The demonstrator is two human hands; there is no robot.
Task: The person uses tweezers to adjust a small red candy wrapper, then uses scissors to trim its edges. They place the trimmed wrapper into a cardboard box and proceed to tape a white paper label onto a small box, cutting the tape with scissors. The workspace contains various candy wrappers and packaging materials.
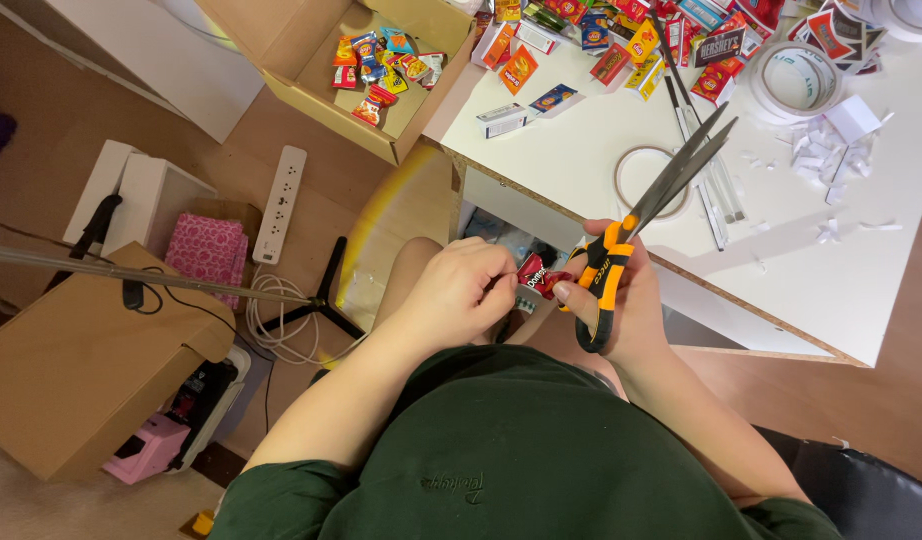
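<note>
**Tiny red packet pinched below the table edge**

We're looking straight down, and both hands meet just under the near edge of the white table (pixel 601 170). The left hand (pixel 459 290) has its fingertips pressed together on a small red packet (pixel 537 276), thumb and forefinger pinching its left side. The right hand (pixel 621 300) touches the packet's other side and is wrapped tight around the orange-and-black handles of the scissors (pixel 641 205); the dark blades lie together, pointing up over the table toward a roll of clear tape (pixel 793 80). On the table, beyond the blade tips, we see a spread of little colourful packets (pixel 621 45) and white paper scraps (pixel 831 150). Left of the table, an open cardboard box (pixel 311 60) holds more packets.
</note>
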